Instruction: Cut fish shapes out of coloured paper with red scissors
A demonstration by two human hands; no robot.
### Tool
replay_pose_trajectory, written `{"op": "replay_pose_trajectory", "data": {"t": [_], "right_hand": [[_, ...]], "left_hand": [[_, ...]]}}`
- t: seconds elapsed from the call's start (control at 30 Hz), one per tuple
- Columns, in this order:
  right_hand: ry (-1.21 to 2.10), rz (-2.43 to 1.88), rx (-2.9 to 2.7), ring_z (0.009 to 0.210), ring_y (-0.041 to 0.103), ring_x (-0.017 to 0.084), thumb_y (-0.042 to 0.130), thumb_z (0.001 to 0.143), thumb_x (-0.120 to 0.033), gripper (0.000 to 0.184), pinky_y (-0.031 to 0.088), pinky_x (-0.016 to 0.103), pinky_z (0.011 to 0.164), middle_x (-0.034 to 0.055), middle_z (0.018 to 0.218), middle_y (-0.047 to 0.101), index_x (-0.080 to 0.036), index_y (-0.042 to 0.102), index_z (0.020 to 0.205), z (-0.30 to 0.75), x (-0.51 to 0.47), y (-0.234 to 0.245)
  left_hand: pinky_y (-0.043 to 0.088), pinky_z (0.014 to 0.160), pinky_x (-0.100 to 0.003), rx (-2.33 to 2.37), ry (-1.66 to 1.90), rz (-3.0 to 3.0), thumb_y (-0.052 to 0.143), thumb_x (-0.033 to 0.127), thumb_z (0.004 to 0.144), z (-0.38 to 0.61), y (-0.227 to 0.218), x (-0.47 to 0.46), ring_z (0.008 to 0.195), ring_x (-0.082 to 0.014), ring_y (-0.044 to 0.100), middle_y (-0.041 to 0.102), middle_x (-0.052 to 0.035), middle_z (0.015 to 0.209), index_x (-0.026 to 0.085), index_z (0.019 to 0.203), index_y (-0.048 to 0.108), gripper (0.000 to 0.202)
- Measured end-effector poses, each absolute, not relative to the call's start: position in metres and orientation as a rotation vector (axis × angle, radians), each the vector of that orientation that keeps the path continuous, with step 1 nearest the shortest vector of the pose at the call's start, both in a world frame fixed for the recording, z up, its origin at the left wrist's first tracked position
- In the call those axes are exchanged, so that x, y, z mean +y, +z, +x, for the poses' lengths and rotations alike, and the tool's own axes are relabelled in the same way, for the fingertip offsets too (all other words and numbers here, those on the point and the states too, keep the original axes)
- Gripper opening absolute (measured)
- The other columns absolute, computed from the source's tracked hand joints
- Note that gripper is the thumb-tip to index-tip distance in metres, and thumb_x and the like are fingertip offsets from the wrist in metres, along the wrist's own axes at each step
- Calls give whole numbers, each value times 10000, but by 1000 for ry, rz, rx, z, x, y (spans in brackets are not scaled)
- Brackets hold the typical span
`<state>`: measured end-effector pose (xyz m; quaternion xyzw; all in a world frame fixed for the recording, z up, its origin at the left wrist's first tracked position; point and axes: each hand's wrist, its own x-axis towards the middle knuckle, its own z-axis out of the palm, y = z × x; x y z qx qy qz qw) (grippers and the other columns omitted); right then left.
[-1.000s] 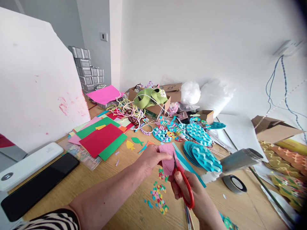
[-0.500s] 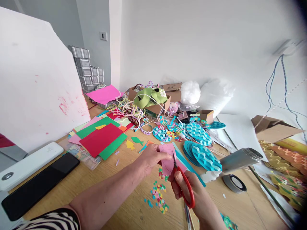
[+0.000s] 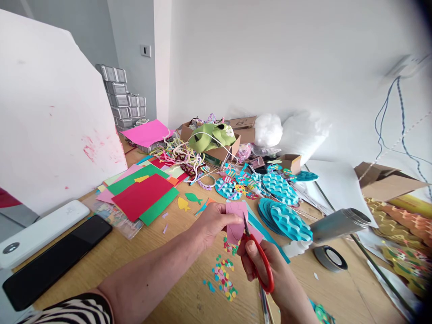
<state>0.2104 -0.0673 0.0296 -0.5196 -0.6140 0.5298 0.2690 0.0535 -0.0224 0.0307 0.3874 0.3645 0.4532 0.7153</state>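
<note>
Just below centre, the left hand (image 3: 212, 220) pinches pink paper (image 3: 235, 232); the right hand (image 3: 277, 270) grips red scissors (image 3: 269, 270), blades against it. Cutting seems under way; the next snip calls for keeping the paper taut.

On the table (image 3: 175, 288) to my left, a black smartphone (image 3: 57, 261) lies beside a long white device (image 3: 47, 227), possibly a power bank. A red paper sheet (image 3: 141, 198) overlaps a green sheet (image 3: 164, 209). Green fabric (image 3: 209, 138) spills over a cardboard box (image 3: 234, 146) near white stuffing (image 3: 267, 130). To the right, a metal flask (image 3: 335, 227) sits by a roll of grey tape (image 3: 320, 258), and blue cords (image 3: 401, 105) hang down the wall (image 3: 270, 58).
</note>
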Motion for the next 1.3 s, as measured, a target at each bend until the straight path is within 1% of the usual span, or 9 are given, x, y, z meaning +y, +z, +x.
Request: {"op": "replay_pose_trajectory", "data": {"t": [0.17,0.33,0.4,0.47,0.53,0.6,0.87,1.1,1.3], "right_hand": [[1440,-1392,-1660,387,456,116,471,747,-801,648,305,233,410,-23,415,497,-162,571,732,211,-68,31],[1443,-1357,-1683,420,467,123,491,748,-791,640,328,245,431,-10,450,525,-159,589,746,209,-67,35],[1418,-1332,-1712,430,466,121,476,757,-794,636,354,252,453,-6,458,527,-170,583,697,210,-67,33],[1403,-1317,-1759,437,461,117,442,769,-805,656,367,256,469,3,461,521,-181,552,598,212,-66,30],[1397,-1316,-1807,443,455,113,408,779,-814,690,356,255,469,15,466,517,-185,513,515,214,-65,28],[1395,-1329,-1839,445,448,110,391,781,-821,709,339,255,464,23,475,520,-183,511,494,215,-64,26],[1416,-1367,-1844,431,414,102,379,745,-857,722,302,254,448,12,462,493,-188,488,494,216,-64,27],[1431,-1352,-1804,441,423,109,424,754,-828,660,302,249,456,-8,465,505,-187,514,624,213,-67,36],[1436,-1330,-1812,455,444,119,431,751,-826,660,321,256,473,3,476,515,-188,515,606,212,-68,39]], "left_hand": [[428,607,-247,811,1003,847,682,310,545,53,30,-21,602,-124,564,654,-32,670,111,710,684,259],[394,572,-234,808,995,852,676,301,536,53,33,-22,577,-116,548,637,-23,636,117,680,669,233],[389,569,-236,818,987,855,674,299,529,53,34,-23,571,-115,542,631,-21,627,117,672,666,231],[391,576,-240,828,977,859,671,301,523,53,34,-23,570,-115,536,625,-18,623,117,666,665,233],[396,587,-243,835,969,862,668,303,520,53,34,-22,575,-113,533,621,-15,627,118,670,667,238],[396,594,-243,844,965,859,666,302,516,53,34,-22,581,-110,530,618,-11,633,118,675,669,243],[386,576,-227,871,954,848,668,293,502,53,35,-22,579,-101,524,606,-1,620,119,663,671,238],[383,567,-223,852,945,839,678,291,509,52,35,-22,571,-101,524,610,2,620,120,682,682,243],[381,573,-232,844,945,833,686,293,499,52,36,-22,573,-105,527,616,-4,631,117,680,677,253]]}}
